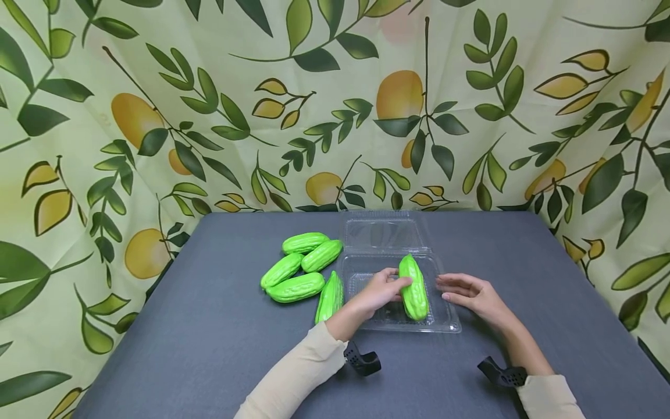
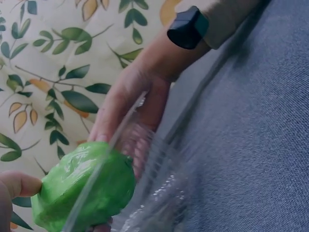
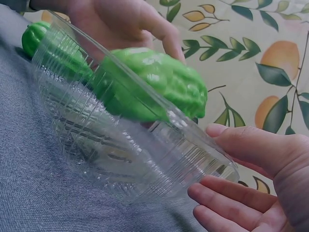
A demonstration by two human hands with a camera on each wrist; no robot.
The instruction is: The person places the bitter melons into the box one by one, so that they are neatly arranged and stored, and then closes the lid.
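My left hand (image 1: 381, 289) pinches a bright green bitter melon (image 1: 413, 291) between thumb and fingers, over the right part of a clear plastic clamshell box (image 1: 361, 321). The thumb lies on one side of the melon (image 2: 82, 188) in the left wrist view. Just beyond the box's right wall is my right hand (image 1: 477, 297), its fingers loosely bent and holding nothing. In the right wrist view, the right thumb (image 3: 251, 145) and fingers are spread at either side of the box rim (image 3: 193, 130). The box's hinged lid (image 1: 384, 233) lies folded back, away from me.
Left of the box, several more green bitter melons (image 1: 295, 287) lie grouped on the dark grey tabletop (image 1: 209, 349). One of them (image 1: 330, 299) sits close against the box's left side. A leaf-and-fruit patterned cloth (image 1: 335, 116) hangs behind the table.
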